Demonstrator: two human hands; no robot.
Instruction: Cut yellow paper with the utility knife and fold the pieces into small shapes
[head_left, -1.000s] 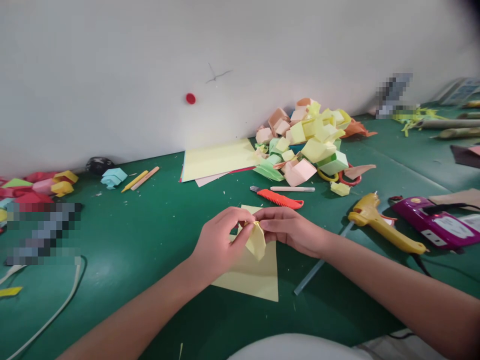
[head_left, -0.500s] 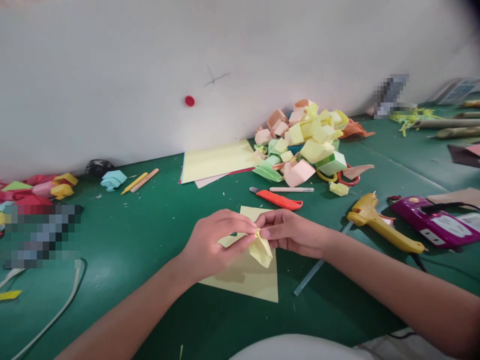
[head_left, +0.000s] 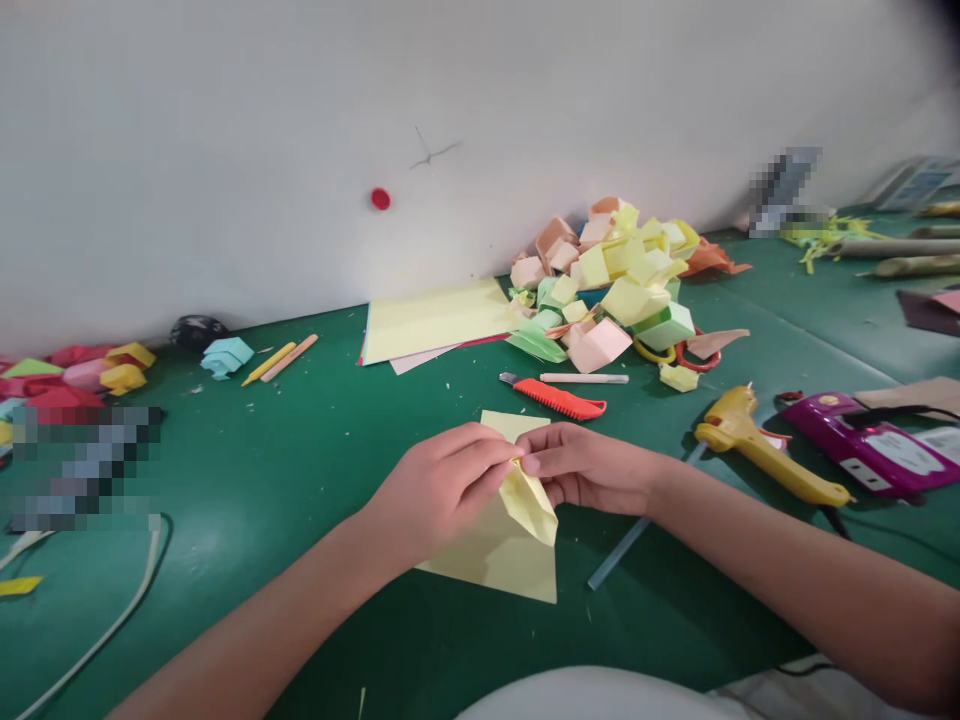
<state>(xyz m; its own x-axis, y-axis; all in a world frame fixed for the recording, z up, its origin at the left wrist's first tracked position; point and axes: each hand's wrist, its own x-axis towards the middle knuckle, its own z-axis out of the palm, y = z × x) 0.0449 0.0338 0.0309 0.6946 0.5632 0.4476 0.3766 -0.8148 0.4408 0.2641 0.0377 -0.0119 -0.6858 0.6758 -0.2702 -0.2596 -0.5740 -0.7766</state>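
Note:
Between my two hands is a small folded piece of pale yellow paper [head_left: 531,505], its pointed end hanging down toward me. My left hand [head_left: 450,485] pinches its upper edge from the left, thumb and fingers together. From the right, my right hand [head_left: 589,465] grips the same edge with thumb and forefinger, the other fingers curled behind. Part of the fold is hidden by the fingertips. Under the hands lies a flat pale yellow sheet [head_left: 495,570] on the green table. Just beyond them is a red utility knife [head_left: 559,397] beside a thin pale stick [head_left: 585,379].
A heap of folded paper shapes [head_left: 630,270] stands by the wall, scissors [head_left: 697,355] at its edge. Paper sheets [head_left: 439,320] lie left of it. On the right are a yellow glue gun [head_left: 772,450], its glue stick [head_left: 619,555] and a purple power strip [head_left: 874,445].
The folded paper has shifted slightly right and toward me, and more of its pointed end shows. Both hands have kept their pinch, with the left hand's fingers closing further over the top edge.

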